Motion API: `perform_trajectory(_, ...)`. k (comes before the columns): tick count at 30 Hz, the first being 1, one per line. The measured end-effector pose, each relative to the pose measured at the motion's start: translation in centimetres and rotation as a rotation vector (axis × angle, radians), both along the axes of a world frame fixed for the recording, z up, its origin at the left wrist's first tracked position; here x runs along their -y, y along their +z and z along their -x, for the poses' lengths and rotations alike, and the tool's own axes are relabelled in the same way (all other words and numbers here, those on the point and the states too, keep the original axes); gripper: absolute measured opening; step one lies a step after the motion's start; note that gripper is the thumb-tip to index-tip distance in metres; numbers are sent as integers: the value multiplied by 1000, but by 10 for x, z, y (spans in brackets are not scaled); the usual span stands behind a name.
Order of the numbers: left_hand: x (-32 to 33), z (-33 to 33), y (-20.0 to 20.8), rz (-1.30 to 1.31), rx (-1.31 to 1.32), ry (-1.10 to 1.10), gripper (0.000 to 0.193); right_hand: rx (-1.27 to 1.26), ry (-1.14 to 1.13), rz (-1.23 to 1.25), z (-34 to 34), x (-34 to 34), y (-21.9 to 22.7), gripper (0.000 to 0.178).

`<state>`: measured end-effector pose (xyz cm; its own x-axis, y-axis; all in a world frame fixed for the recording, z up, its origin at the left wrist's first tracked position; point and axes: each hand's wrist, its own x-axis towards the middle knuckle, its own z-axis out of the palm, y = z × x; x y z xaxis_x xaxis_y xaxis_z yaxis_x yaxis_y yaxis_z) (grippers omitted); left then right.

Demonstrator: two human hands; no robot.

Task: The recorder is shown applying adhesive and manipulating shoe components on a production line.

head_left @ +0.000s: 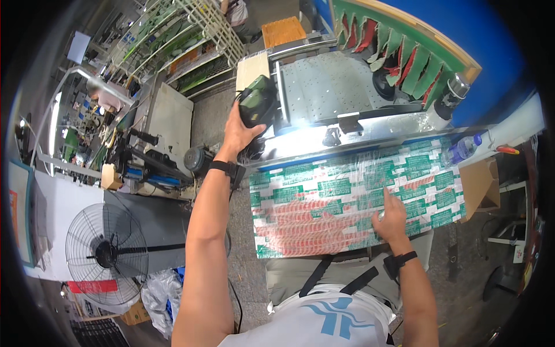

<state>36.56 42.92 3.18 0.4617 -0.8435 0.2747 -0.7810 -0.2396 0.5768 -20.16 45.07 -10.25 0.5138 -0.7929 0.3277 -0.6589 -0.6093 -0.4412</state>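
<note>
Left head-worn fisheye, facing down past shirt; tape-covered panel near.

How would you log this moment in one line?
left hand: holding dark green-and-black item | right hand: at green-and-white taped surface, contact unclear | purplish bottle: by surface's far right corner
</note>
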Motion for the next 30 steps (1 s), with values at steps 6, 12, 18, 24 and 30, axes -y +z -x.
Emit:
perform_trajectory(6,-3,5,-30,84,266,-56,115,-31,-32,101,2,-9,-5,86)
perform_trajectory(12,38,15,-11,-72,647,164,108,-17,-12,108,0,-3,2,86)
perform_trajectory(18,195,158,-15,-2,258,-557,74,-20,9,102,3,0,3,82)
perform_trajectory(24,399,255,-65,-504,-197,-373,103,10,-12,79,4,3,5,80)
perform_trajectory(30,455,266,-114,-364,-291,-267,94,36,-22,0,4,4,10,79)
